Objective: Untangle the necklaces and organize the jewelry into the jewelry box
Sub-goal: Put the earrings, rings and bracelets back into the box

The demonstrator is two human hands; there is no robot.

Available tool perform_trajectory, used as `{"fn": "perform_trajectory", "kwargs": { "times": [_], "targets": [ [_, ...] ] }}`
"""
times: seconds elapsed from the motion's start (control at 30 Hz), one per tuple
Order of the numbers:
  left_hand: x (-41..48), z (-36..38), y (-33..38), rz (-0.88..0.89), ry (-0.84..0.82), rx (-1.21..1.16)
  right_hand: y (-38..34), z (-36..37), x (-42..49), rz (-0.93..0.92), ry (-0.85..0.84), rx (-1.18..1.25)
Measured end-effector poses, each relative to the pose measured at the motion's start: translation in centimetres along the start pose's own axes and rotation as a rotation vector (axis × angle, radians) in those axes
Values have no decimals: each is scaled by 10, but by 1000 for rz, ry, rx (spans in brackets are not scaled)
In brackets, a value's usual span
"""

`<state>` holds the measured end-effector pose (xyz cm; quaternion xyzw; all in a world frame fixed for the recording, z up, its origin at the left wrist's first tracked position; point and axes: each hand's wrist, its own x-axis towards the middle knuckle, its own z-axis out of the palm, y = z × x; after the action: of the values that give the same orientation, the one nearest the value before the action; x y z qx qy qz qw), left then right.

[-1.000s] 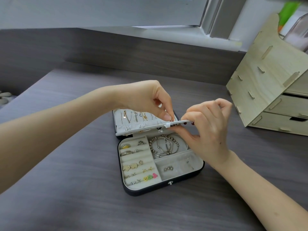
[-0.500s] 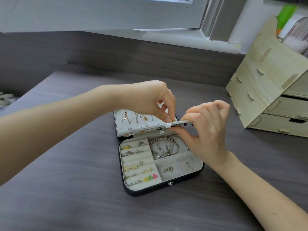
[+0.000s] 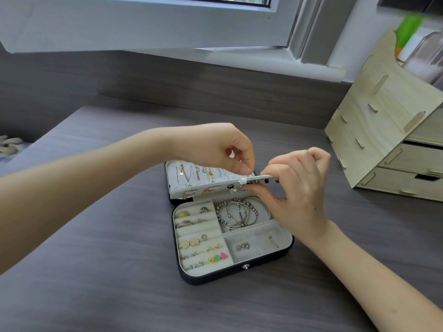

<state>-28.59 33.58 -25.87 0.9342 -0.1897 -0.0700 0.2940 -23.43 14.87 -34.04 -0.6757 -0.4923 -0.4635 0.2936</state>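
A black jewelry box (image 3: 261, 263) lies open on the grey table, its pale lining holding rings, stud earrings (image 3: 191, 243) and silver bangles (image 3: 236, 214). Its half-raised lid panel (image 3: 191, 182) carries several necklaces (image 3: 189, 174) hung in a row. My right hand (image 3: 296, 188) pinches the panel's right edge, where small red beads hang. My left hand (image 3: 225, 149) pinches something small at the top of the panel beside the right hand; what it pinches is hidden by the fingers.
A pale wooden drawer organizer (image 3: 393, 140) stands at the right back of the table. A window frame (image 3: 167, 27) and sill run along the back wall. Pale objects (image 3: 10, 144) lie at the far left edge.
The camera has tilted up slightly. Both hands stay at the lid panel's right end; the left fingers have shifted a little along its top edge.
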Motion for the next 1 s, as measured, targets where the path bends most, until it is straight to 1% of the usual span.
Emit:
{"fn": "perform_trajectory", "kwargs": {
  "times": [0.07,0.23,0.43,0.53,0.6,0.63,0.67,0.73,0.77,0.8,0.9,0.97,1.0],
  "targets": [
    [1,1,0,-22,1,21,0,0,0,0,-1,-2],
    [0,0,4,-51,-61,31,-1,0,2,2,-2,1],
    [2,-2,9,-98,-66,35,-1,0,5,29,-20,9],
    [0,-3,6,-155,-62,-34,-1,1,8,46,-48,2],
    [-9,-9,4,-182,-53,-65,-1,1,15,70,-96,-17],
    [-16,-13,3,-191,-21,-84,0,1,19,82,-127,-20],
    [-24,-17,3,-207,46,-140,1,2,24,94,-158,-15],
    [-41,-24,4,-258,240,-317,5,4,32,121,-217,3],
    [-49,-25,3,-282,329,-355,6,6,35,135,-248,1],
    [-56,-24,2,-310,388,-333,8,8,38,147,-279,-10],
    [-70,-14,-1,-380,445,-180,9,12,46,187,-406,-29],
    [-74,-7,-5,-382,480,-120,12,7,48,264,-494,59],
    [-74,-5,-7,-386,505,-102,14,1,48,329,-506,121]
  ]
}}
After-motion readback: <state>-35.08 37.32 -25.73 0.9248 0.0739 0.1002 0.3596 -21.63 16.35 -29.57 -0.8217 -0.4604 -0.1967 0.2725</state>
